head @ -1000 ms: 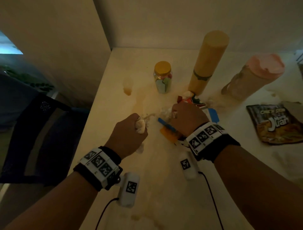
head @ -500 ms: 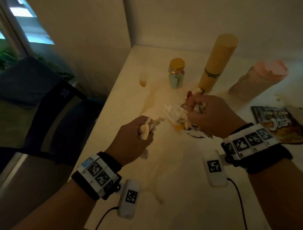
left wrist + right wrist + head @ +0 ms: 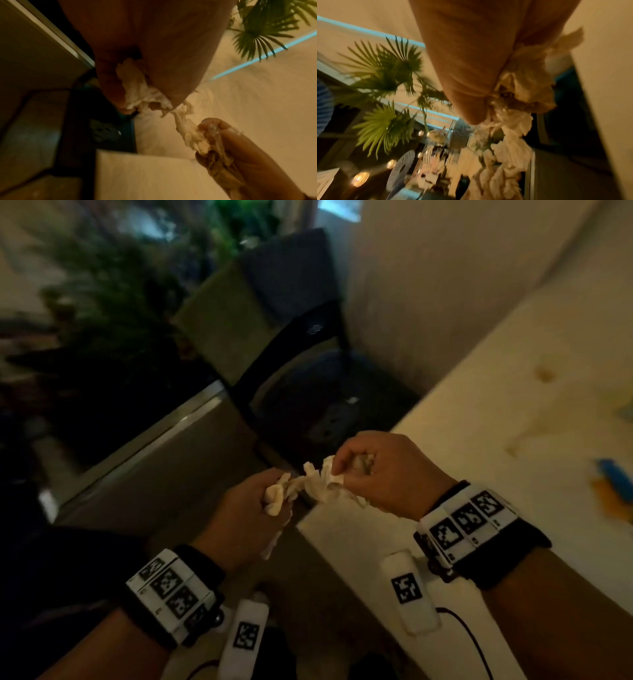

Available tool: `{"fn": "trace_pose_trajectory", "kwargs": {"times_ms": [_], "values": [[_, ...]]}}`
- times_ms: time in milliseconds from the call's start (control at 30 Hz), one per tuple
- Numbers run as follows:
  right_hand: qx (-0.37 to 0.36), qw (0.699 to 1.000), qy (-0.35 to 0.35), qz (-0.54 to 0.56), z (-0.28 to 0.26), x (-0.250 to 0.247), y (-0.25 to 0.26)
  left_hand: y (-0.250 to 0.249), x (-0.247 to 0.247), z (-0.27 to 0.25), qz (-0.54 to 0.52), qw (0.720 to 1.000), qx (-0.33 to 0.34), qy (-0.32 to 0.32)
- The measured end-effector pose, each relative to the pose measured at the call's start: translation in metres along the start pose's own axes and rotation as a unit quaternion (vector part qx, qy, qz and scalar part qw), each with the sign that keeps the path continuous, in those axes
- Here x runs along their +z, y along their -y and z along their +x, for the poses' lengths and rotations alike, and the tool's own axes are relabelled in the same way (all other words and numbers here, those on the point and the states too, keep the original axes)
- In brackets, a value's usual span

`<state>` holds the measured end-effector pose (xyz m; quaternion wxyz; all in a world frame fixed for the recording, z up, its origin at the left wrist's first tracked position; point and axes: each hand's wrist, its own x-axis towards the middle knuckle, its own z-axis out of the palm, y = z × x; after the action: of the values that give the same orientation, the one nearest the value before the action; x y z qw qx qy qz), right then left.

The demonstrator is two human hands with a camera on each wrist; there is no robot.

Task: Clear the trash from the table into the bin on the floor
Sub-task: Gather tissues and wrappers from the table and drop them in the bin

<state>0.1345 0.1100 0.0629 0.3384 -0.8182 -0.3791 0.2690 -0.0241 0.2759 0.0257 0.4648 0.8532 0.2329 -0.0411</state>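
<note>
Both hands hold crumpled white tissue (image 3: 313, 482) at the table's (image 3: 496, 422) left edge. My left hand (image 3: 277, 496) hangs just off the edge over the floor and grips one wad. My right hand (image 3: 342, 470) grips another wad mixed with clear wrap. A twisted strand of tissue (image 3: 181, 119) joins the two wads in the left wrist view. The right wrist view shows the tissue (image 3: 513, 142) bulging out below my curled fingers. A dark black-framed shape (image 3: 318, 405) on the floor beside the table may be the bin; it is too dim to be sure.
A blue strip (image 3: 613, 475) and a yellow scrap (image 3: 613, 501) lie on the table at the right. A wall (image 3: 428, 285) stands behind the table. Green plants (image 3: 113, 296) and a metal floor track (image 3: 137, 440) lie to the left.
Both hands have carried their tissue from the middle of the table leftward to its edge. The view has swung left; the jar, bottles and snack bag are out of sight.
</note>
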Motion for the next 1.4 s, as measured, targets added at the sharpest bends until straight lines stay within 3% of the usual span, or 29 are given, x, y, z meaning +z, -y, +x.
{"fn": "trace_pose_trajectory", "kwargs": {"times_ms": [100, 233, 367, 500, 633, 867, 1000, 1167, 1233, 1300, 1400], "values": [[-0.017, 0.997, 0.065, -0.029, 0.062, 0.084, 0.048, 0.098, -0.050, -0.017, 0.047, 0.994, -0.088, -0.054], [-0.002, 0.977, 0.190, -0.101, 0.130, 0.223, 0.081, 0.230, -0.086, -0.041, 0.071, 0.976, -0.195, -0.063], [0.069, 0.959, 0.259, -0.090, 0.149, 0.352, 0.055, 0.359, -0.071, -0.058, 0.009, 0.937, -0.340, -0.084], [0.156, 0.951, 0.253, -0.082, 0.156, 0.432, -0.001, 0.450, -0.034, -0.055, -0.010, 0.920, -0.390, -0.029], [0.171, 0.944, 0.253, -0.127, 0.177, 0.469, -0.048, 0.494, -0.012, -0.030, -0.002, 0.930, -0.367, 0.019], [0.085, 0.934, 0.303, -0.169, 0.239, 0.542, -0.099, 0.571, 0.029, 0.023, 0.142, 0.948, -0.259, 0.115], [0.086, 0.927, 0.333, -0.151, 0.255, 0.579, -0.130, 0.598, 0.052, 0.040, 0.120, 0.952, -0.261, 0.102], [0.091, 0.905, 0.379, -0.169, 0.253, 0.621, -0.180, 0.620, 0.071, 0.039, 0.152, 0.961, -0.210, 0.099], [0.034, 0.902, 0.361, -0.236, 0.252, 0.632, -0.195, 0.625, 0.072, 0.041, 0.191, 0.955, -0.193, 0.121], [-0.047, 0.874, 0.362, -0.320, 0.252, 0.640, -0.201, 0.629, 0.076, 0.043, 0.208, 0.953, -0.181, 0.123], [-0.031, 0.855, 0.363, -0.370, 0.248, 0.642, -0.205, 0.631, 0.086, 0.042, 0.228, 0.952, -0.175, 0.104]]}}
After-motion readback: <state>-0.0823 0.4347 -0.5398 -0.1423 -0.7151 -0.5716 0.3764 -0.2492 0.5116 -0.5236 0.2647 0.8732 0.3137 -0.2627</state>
